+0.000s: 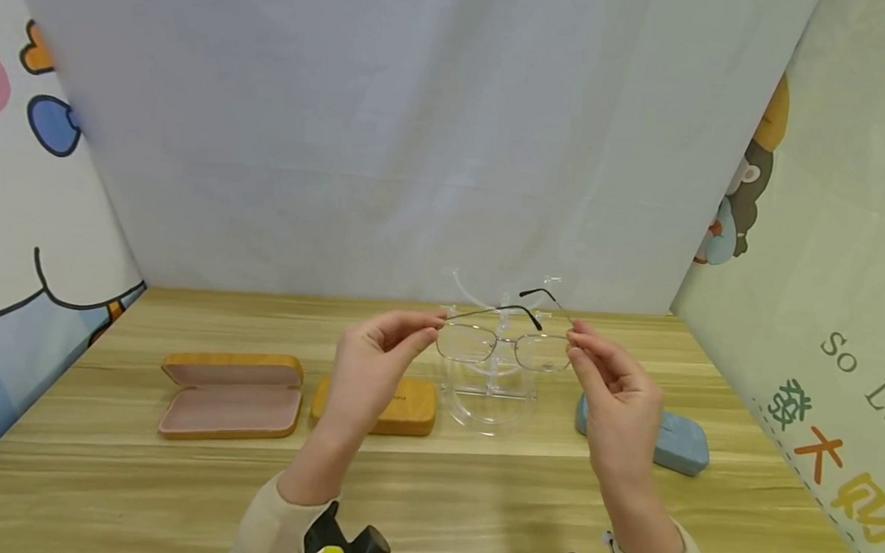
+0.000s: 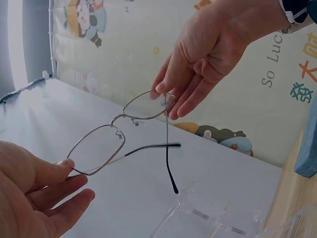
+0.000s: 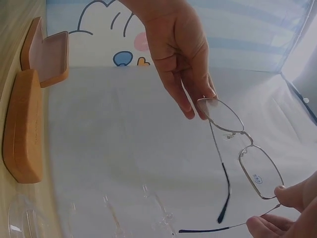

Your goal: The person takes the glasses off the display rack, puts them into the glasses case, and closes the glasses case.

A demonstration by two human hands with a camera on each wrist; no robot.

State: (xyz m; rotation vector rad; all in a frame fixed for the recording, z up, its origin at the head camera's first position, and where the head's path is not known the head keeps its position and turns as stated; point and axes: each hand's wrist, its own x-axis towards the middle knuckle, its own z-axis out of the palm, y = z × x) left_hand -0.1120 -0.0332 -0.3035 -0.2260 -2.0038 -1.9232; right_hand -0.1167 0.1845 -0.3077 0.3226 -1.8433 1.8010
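A pair of thin metal-framed eyeglasses [image 1: 505,341] is held up between both hands, its black-tipped temples unfolded and pointing away from the person. My left hand [image 1: 378,365] pinches the left hinge corner between thumb and fingers. On the other side my right hand [image 1: 620,394] pinches the right hinge corner in the same way. A small printed mark shows on one lens [image 3: 257,178] in the right wrist view. Behind and below the eyeglasses stands a clear plastic display stand [image 1: 491,392], partly hidden by them.
An open tan glasses case [image 1: 232,399] with a pink lining lies at the left. Beside it, a closed tan case [image 1: 413,409] is partly behind the left hand. A blue case [image 1: 681,443] lies behind the right hand. Cloth panels surround the wooden table [image 1: 461,503].
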